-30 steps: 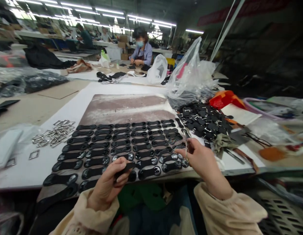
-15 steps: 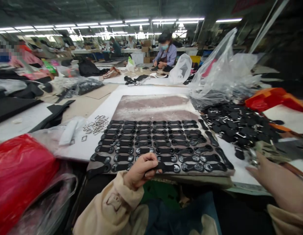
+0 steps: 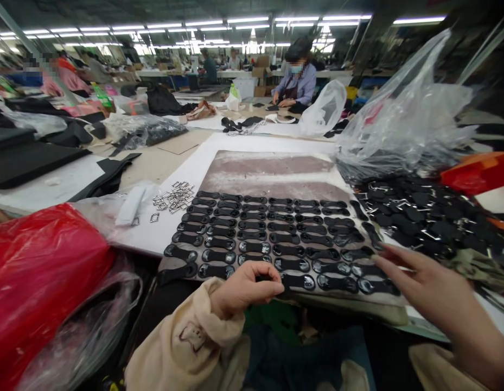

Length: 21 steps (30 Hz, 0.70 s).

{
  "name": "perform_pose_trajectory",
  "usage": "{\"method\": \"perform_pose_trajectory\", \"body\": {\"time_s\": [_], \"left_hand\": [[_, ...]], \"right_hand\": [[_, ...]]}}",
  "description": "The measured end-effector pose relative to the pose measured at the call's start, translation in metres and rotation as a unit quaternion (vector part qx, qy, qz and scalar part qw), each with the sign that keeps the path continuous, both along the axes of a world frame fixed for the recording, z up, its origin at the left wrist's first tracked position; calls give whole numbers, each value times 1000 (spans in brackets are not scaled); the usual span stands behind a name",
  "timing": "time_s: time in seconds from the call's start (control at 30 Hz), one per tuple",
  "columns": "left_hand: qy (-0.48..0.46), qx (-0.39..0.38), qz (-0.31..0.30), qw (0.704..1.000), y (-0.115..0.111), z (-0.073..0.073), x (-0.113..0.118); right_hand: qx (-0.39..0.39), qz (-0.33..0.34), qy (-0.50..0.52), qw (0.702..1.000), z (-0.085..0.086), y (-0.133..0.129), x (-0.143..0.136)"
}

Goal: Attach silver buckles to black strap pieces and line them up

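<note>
Rows of black dumbbell-shaped pieces with shiny ends lie on a brownish board [image 3: 272, 171] in front of me. My left hand [image 3: 252, 285] is over the board's front edge, its thumb and fingertips pinched together; what it may hold is hidden. Beside its fingertips lies a black piece [image 3: 298, 281] of the front row. At the board's right edge, my right hand [image 3: 431, 288] has its fingers apart, with the fingertips near a slanted black piece [image 3: 371, 235]. A heap of black pieces with metal buckles [image 3: 422, 214] lies beyond it on the right.
Loose metal rings [image 3: 176, 196] lie left of the board, near a red plastic bag [image 3: 48, 288]. Clear plastic [image 3: 410, 119] stands behind the heap, beside an orange-red bag [image 3: 479, 171]. A masked person [image 3: 296, 81] works across the table.
My right hand has moved left from beside the heap to the board's right edge. The black piece seen at my left fingertips earlier no longer shows there. The view has shifted slightly.
</note>
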<state>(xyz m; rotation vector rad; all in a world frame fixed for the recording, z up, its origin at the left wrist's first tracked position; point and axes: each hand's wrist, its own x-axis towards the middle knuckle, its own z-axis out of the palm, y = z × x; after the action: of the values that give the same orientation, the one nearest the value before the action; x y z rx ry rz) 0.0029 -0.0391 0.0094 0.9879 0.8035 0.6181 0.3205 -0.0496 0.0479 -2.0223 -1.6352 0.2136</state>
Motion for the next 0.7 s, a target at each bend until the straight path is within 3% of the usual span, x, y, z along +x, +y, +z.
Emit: {"method": "perform_pose_trajectory", "body": {"time_s": [0.03,0.07,0.13,0.2,0.27,0.47,0.7], "left_hand": [[14,17,-12,1000,-2,1,0],[24,37,-25,999,-5,2,-1],[35,77,-55,995,-10,4,-3],[51,109,-84,989,-15,6,-6],[95,130,-98,982,-17,9,-10],[190,162,-78,965,-13,11,-12],[259,265,-22,929,-14,-5,15]], "right_hand": [[-39,79,111,990,1,-3,-22],[-93,164,226,956,1,-8,-44],[-188,291,389,853,-3,-18,-84],[-237,351,464,778,-10,-26,-113],[-273,357,489,748,-17,-30,-126],[-316,311,461,768,-36,-27,-117],[-231,218,370,873,-42,-27,-92]]}}
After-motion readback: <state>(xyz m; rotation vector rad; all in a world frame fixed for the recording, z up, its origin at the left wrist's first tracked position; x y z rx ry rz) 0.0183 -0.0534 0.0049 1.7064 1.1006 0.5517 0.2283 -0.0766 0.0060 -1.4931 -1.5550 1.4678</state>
